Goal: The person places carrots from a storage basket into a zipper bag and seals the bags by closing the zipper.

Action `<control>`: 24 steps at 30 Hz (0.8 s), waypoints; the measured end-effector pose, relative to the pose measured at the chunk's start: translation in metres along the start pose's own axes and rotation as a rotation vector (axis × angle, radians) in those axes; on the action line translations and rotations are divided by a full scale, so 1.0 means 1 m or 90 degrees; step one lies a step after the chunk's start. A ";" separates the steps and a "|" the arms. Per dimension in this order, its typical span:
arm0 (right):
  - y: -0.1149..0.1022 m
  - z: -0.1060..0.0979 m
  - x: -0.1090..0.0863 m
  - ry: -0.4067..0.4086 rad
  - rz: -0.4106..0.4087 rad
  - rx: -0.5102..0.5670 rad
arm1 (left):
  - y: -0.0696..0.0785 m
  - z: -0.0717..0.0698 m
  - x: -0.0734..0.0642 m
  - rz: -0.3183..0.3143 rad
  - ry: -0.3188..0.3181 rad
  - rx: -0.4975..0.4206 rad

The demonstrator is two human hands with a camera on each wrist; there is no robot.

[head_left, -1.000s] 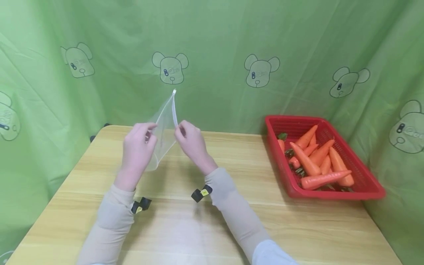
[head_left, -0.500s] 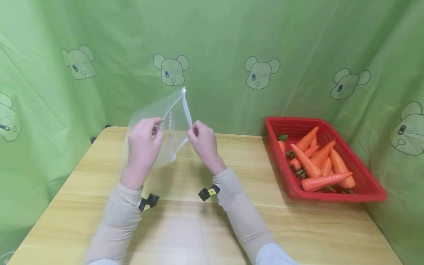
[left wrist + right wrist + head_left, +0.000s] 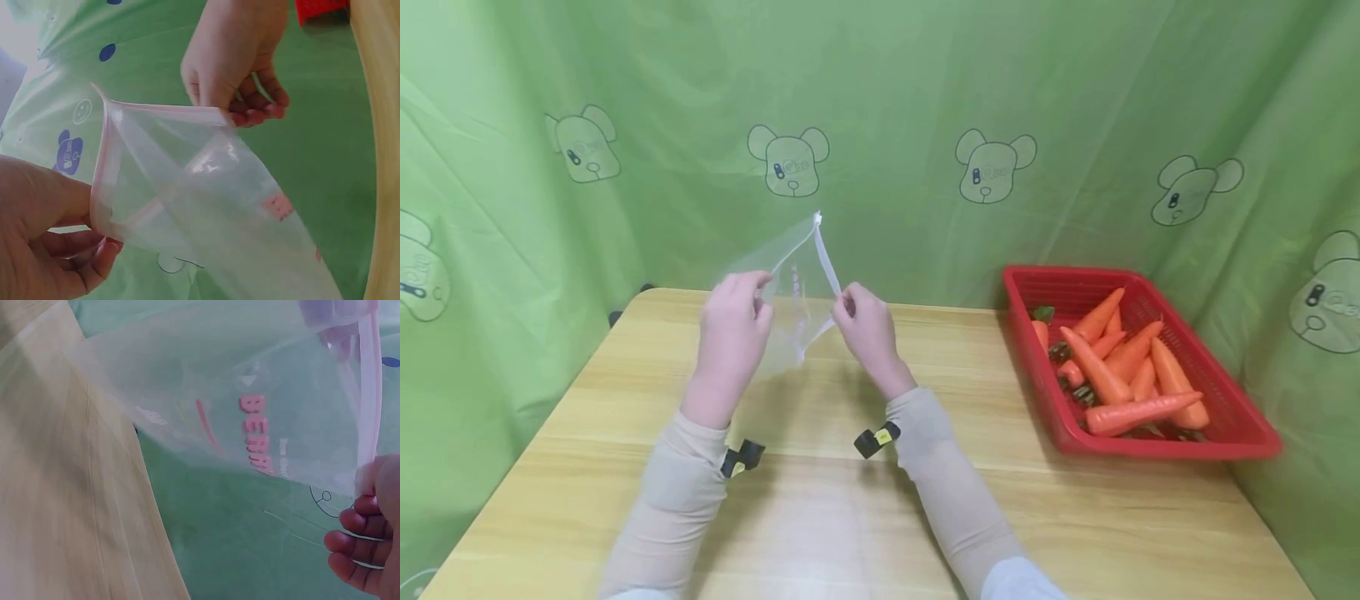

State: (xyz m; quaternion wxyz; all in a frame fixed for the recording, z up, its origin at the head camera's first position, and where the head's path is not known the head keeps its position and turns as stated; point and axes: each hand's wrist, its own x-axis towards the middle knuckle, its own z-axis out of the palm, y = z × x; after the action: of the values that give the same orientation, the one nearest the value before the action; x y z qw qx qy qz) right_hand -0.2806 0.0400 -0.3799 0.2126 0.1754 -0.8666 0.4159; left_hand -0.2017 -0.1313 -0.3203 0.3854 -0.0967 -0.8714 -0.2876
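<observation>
Right wrist: pink "BERR" [image 3: 252, 428] marks the bag [image 3: 206, 381] pinched by left hand [image 3: 735, 321] and right hand [image 3: 868, 327] near the table's far edge [image 3: 940, 321].

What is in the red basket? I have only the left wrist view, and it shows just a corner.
Observer: Several carrots, piled in the basket.
Operator: Where does it stand?
Observer: On the table, to the right of the right hand.
Operator: I make out only pink patches on the bag. Is anything written there?
Observer: Yes, the right wrist view shows pink letters on it, starting with BE; the end of the word is hard to read.
</observation>
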 end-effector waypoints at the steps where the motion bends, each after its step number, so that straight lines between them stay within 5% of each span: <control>1: 0.000 0.000 0.000 0.000 -0.011 -0.008 | 0.000 0.000 0.000 -0.013 -0.023 0.000; 6: -0.001 0.002 0.000 -0.016 -0.068 -0.048 | -0.005 -0.001 0.007 -0.082 -0.203 0.027; 11: -0.001 0.003 0.000 -0.020 -0.099 -0.069 | -0.016 0.003 0.022 -0.107 -0.369 0.088; 15: -0.002 0.003 0.001 -0.037 -0.071 -0.065 | -0.021 0.007 0.029 -0.102 -0.393 0.111; 24: -0.016 0.007 0.013 -0.170 0.106 0.012 | -0.006 0.011 0.028 -0.029 -0.380 0.110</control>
State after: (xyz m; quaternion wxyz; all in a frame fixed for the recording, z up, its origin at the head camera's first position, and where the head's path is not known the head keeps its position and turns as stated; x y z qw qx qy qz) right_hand -0.2854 0.0238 -0.3671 0.0585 0.1590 -0.8949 0.4129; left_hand -0.2298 -0.1314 -0.3090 0.1131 -0.1243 -0.9692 -0.1801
